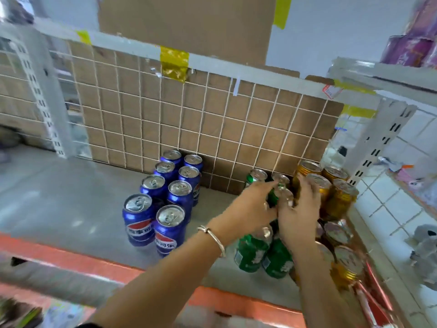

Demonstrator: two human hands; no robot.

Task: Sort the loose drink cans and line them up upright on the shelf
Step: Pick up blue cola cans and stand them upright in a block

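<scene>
— What is the shelf (59, 197) like?
— A grey board with an orange front edge (47, 249), lit evenly and brightly.
— And behind it?
— A white wire grid (212, 119) with brown cardboard (146, 110) pressed against its back. A white rail (132, 47) runs along the top, patched with yellow tape (174, 63). A second cardboard sheet (189, 27) stands higher, against a pale wall (331, 31).
— What holds it up?
— White slotted uprights, one on the left (45, 102) and one on the right (383, 138).
— Anything to the right?
— A white tiled wall (402, 185), and an upper shelf (378, 76) carrying purple packs (411, 43). A small red label (332, 91) is on the rail near it.
</scene>
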